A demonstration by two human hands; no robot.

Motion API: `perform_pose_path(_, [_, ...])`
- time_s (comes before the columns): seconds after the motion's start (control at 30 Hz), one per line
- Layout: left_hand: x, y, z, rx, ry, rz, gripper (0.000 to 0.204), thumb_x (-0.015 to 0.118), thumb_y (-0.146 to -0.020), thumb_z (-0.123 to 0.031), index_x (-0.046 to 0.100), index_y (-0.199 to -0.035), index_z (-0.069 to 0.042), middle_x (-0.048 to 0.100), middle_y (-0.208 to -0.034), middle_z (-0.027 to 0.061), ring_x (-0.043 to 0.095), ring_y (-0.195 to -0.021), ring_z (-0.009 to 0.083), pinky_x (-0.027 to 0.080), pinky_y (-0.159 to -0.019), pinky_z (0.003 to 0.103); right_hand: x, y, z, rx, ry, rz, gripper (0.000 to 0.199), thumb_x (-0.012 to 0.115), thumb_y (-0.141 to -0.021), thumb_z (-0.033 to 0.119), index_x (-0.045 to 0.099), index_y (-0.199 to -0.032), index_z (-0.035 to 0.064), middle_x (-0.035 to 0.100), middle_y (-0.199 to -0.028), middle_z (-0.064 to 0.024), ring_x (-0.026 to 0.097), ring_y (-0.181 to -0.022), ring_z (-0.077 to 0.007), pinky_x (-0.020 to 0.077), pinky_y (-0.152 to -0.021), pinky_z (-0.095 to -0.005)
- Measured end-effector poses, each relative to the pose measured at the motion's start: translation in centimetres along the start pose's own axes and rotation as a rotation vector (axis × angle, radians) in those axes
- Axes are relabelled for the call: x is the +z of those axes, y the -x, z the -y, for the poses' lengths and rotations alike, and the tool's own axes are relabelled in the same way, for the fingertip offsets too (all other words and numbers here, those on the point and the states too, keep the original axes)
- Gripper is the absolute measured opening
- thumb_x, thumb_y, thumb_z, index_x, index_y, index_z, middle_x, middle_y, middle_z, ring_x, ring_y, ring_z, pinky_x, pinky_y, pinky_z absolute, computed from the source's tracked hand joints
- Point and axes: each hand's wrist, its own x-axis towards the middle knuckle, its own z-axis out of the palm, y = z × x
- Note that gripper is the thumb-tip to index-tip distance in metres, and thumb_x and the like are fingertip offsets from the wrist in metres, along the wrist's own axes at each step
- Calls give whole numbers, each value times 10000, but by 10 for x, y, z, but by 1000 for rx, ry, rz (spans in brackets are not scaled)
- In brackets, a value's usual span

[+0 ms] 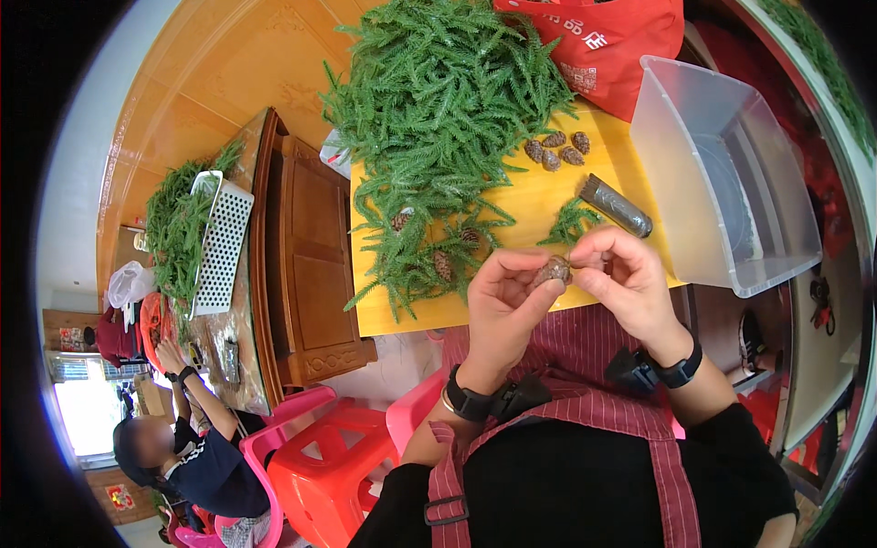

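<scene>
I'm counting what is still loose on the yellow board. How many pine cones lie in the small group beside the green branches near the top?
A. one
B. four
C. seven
B: four brown pine cones lie grouped on the yellow board, beside the green branches.

A yellow desk point(512, 196) carries the work; a heap of green fir-like sprigs point(438, 100) covers its 11 o'clock half and spills toward the near edge, with a few small pine cones point(443, 265) tucked among the lower sprigs; four loose cones point(554, 151) lie together near the middle, toward 1 o'clock; a dark bundle of thin wires point(617, 205) lies slanted at 3 o'clock, a single small sprig point(568, 222) just beside it; a clear plastic bin point(722, 173) stands at the 3 o'clock edge; a red bag point(603, 41) rests at 12 o'clock.
</scene>
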Motion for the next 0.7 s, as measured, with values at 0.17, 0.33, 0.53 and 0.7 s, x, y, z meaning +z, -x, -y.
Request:
perform_pose_path(0.17, [-11, 5, 5, -91, 41, 60, 256, 572, -739, 115, 488, -947, -7, 547, -1007, 105, 562, -905, 159, 481, -791, 285, 4, 8, -19, -49, 27, -53, 143, 566, -766, -50, 549, -893, 13, 478, -893, -38, 477, -799, -91, 387, -707, -211])
perform_pose_path(0.33, [-27, 9, 4, -135, -94, 169, 271, 580, -734, 115, 488, -959, -4, 527, -1060, 109, 525, -1017, 175, 444, -877, 316, 10, 11, -25, -124, 243, -64, 128, 603, -732, -46, 568, -825, 34, 482, -905, -56, 474, -764, -106, 387, -689, -226])
perform_pose_path(0.53, [-18, 5, -10, 44, -361, 238, 393, 611, -704, 63, 519, -1081, -4, 493, -1124, 120, 459, -1089, 202, 374, -932, 342, 11, 8, -27, -287, 437, -14, 93, 609, -742, -21, 555, -795, 33, 530, -923, -91, 518, -763, -127, 414, -650, -238])
perform_pose_path(0.7, [-26, 9, -2, 68, -404, 208, 222, 610, -728, 49, 618, -944, 1, 545, -1034, 110, 506, -1000, 202, 408, -867, 313, 9, 14, -20, -72, 367, 75, 72, 603, -759, -6, 538, -784, 8, 560, -841, -95, 574, -731, -159, 460, -589, -258])
